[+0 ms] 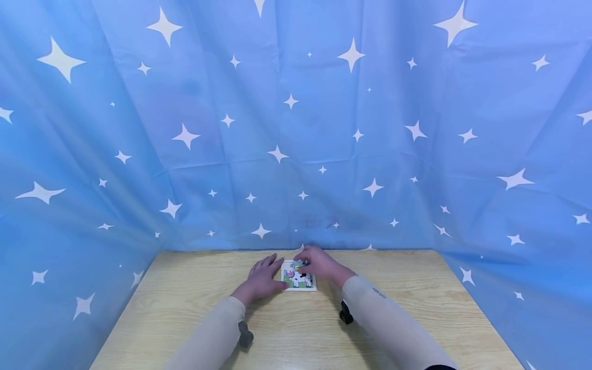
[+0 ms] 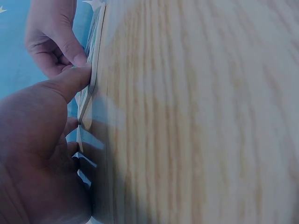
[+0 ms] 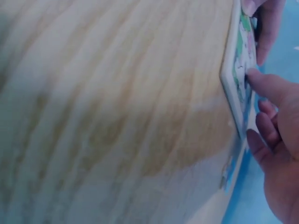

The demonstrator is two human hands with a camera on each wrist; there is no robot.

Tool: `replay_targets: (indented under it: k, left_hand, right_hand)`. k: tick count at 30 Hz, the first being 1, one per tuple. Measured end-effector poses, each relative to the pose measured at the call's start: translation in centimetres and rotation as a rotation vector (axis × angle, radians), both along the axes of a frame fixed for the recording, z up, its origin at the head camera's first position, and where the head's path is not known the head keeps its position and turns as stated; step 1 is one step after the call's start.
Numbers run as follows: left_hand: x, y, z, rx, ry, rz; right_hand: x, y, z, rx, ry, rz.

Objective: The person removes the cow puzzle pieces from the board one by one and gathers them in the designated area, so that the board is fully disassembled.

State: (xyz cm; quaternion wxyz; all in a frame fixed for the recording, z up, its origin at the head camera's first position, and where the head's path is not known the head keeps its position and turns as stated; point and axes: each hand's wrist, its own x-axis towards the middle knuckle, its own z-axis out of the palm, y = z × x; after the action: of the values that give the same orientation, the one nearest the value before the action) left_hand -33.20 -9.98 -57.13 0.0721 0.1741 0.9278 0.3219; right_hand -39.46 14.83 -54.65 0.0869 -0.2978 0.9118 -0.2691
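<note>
A flat jigsaw puzzle with a cow picture and a pale frame lies near the table's back edge. My left hand rests along its left side, fingers extended, thumb on the front left corner. My right hand reaches over the upper right part. Its thumb and index finger pinch at a blue and yellow puzzle piece; the hand partly hides it. In the right wrist view the thumb touches the puzzle's face, and the other fingers are curled. In the left wrist view the board shows edge-on.
The wooden table spreads in front of the puzzle. A blue curtain with white stars hangs right behind and at both sides. Beside the board lies a small flat thing, too blurred to name.
</note>
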Motion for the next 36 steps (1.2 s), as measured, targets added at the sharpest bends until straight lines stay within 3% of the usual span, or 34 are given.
replay_targets:
  k: [9, 13, 15, 18, 22, 26, 32, 36]
  left_hand:
    - [-1.1, -0.4, -1.8, 0.002, 0.035, -0.018]
    - [-0.9, -0.4, -1.3, 0.006, 0.015, -0.015]
    - [-1.3, -0.4, -1.9, -0.006, 0.014, -0.008]
    - [-0.9, -0.3, -1.3, -0.014, 0.000, 0.000]
    - [-1.0, -0.2, -1.3, -0.027, -0.002, 0.002]
    - [-1.5, -0.5, -2.2, -0.010, 0.026, -0.001]
    - [-0.8, -0.5, -1.3, 0.017, 0.035, -0.034]
    - [-0.2, -0.6, -0.6, 0.017, 0.032, -0.034]
  right_hand:
    - [0.4, 0.4, -1.0, -0.035, 0.085, -0.033]
    - [0.7, 0.7, -0.8, -0.073, 0.121, -0.017]
    - [1.1, 0.9, -0.5, -0.102, 0.116, -0.023]
    - [1.4, 1.4, -0.2, -0.128, 0.117, -0.026]
    - [1.4, 2.2, -0.1, -0.128, 0.131, -0.032]
    - [1.3, 2.8, -0.2, -0.136, 0.160, -0.053]
    - [1.9, 4.2, -0.1, -0.175, 0.201, -0.075]
    - [2.3, 5.1, 0.2, -0.191, 0.182, -0.088]
